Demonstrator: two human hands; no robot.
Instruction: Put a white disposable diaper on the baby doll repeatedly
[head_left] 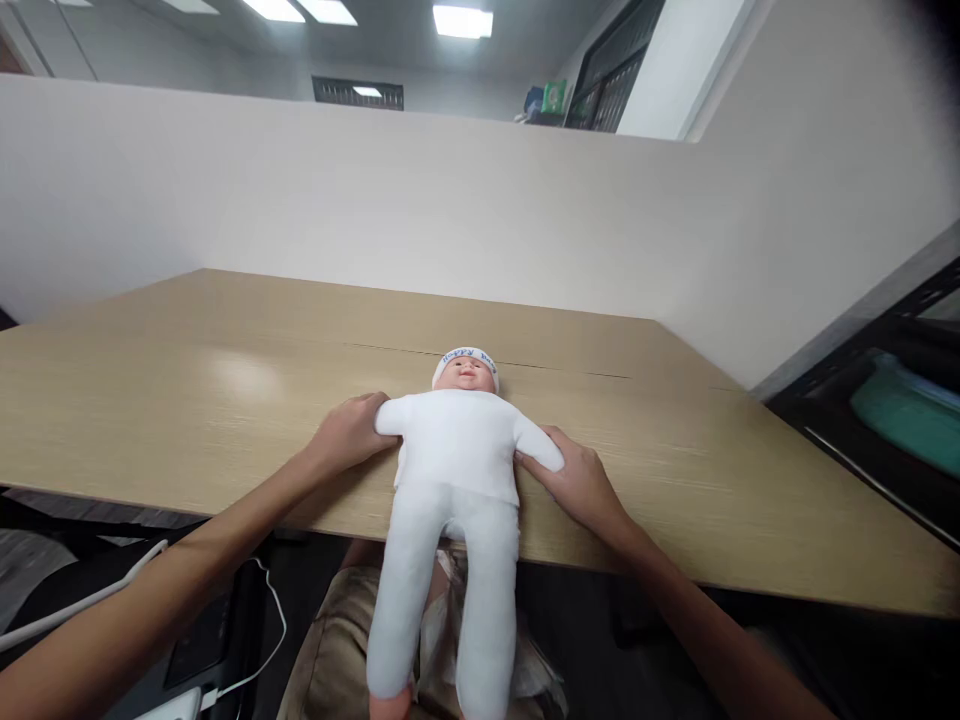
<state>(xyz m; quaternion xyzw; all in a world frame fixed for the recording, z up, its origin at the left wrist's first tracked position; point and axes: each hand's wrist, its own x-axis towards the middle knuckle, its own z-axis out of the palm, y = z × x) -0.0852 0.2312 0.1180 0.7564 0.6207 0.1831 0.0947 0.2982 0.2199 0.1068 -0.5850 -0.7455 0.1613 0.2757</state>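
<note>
A baby doll (pixel 457 450) in a white suit and a white cap with blue letters lies face up on the wooden table (pixel 225 400). Its head points away from me and its legs hang over the near edge. My left hand (pixel 346 432) rests against the doll's arm on the left, fingers curled onto the sleeve. My right hand (pixel 577 482) lies on the table against the doll's other arm, its thumb and fingers closed on the sleeve end.
A white partition wall (pixel 375 200) stands behind the table. A dark shelf with a teal object (pixel 907 410) is at the right. Below the table edge on the left run white cables (pixel 262 620) to a white device. My lap shows under the doll's legs.
</note>
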